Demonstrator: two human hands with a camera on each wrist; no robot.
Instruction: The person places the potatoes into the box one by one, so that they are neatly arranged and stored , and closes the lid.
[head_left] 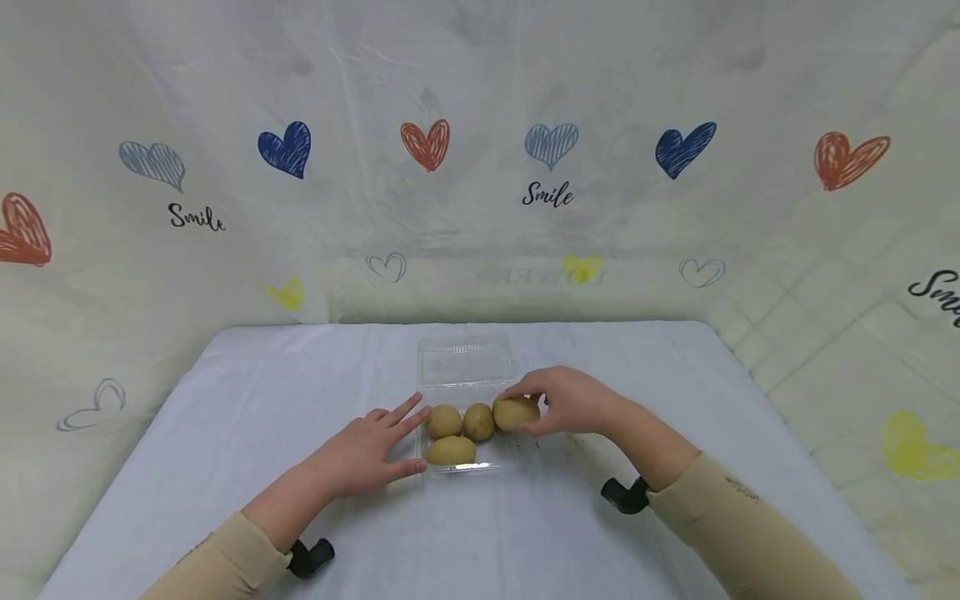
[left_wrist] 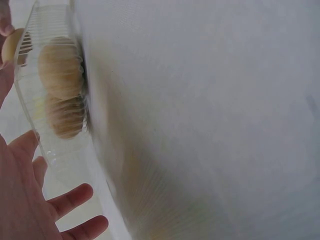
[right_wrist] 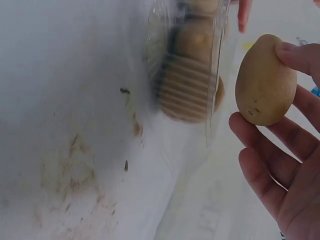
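Note:
A clear plastic clamshell container lies with its lid folded back, away from me. Three potatoes show inside it in the head view: one at back left, one beside it and a longer one in front. My right hand pinches another potato between thumb and fingers, over the container's right part. In the right wrist view this potato is above the rim. My left hand has its fingers spread, with fingertips at the container's left rim.
White cloth covers the table. Brown dirt marks lie on it to the right of the container. Behind the table hangs a pale curtain printed with hearts. Black curved pieces stick out below both sleeves.

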